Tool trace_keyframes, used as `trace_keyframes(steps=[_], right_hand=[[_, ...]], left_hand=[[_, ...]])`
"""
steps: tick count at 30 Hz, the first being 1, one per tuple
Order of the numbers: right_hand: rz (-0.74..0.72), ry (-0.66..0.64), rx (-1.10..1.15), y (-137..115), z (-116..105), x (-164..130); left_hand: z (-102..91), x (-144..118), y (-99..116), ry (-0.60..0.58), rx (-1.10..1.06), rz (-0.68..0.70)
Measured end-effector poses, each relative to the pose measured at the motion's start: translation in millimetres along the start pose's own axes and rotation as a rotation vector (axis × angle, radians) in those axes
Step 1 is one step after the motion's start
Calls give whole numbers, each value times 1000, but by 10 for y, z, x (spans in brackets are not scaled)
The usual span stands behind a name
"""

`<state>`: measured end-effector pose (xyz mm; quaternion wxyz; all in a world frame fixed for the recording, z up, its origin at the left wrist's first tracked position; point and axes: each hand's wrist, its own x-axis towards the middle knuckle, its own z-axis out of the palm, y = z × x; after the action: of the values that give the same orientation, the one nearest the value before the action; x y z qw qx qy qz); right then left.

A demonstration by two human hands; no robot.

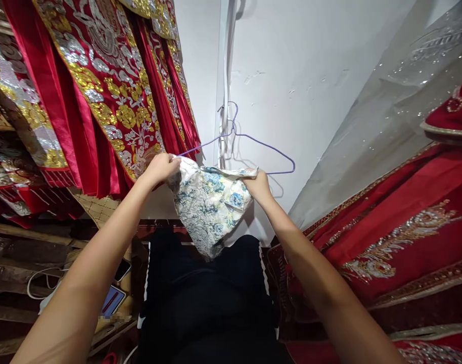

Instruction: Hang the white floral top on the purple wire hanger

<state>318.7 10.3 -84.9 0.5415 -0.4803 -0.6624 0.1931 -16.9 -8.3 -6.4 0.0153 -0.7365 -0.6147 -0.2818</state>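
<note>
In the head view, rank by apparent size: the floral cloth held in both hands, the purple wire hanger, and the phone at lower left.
1. Floral cloth, the most area.
2. Purple hanger: spans wider than the cloth, but only thin wire, so this ranking is unsure.
3. Phone, smallest, partly hidden.

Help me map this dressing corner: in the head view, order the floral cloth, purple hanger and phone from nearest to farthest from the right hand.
1. floral cloth: in the right hand grip.
2. purple hanger: just above, on the wall.
3. phone: far lower left.
</note>
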Motion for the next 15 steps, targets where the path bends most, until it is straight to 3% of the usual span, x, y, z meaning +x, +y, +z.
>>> trace_keyframes(steps=[2,4,6,11,15], right_hand=[[8,13,-14,-2,-21,-35],[6,3,-18,5,-63,-55],[-19,-14,-38,2,-90,-72],[-55,-78,-36,-129,19,-203],[-106,-156,5,-271,76,-349]], left_hand=[[-9,45,-58,-197,27,-95],[-35,46,-79,-290,46,-111],[-81,26,-36,-250,44,-22],[-136,73,275,73,-62,371],[-28,209,423,60,-197,477]])
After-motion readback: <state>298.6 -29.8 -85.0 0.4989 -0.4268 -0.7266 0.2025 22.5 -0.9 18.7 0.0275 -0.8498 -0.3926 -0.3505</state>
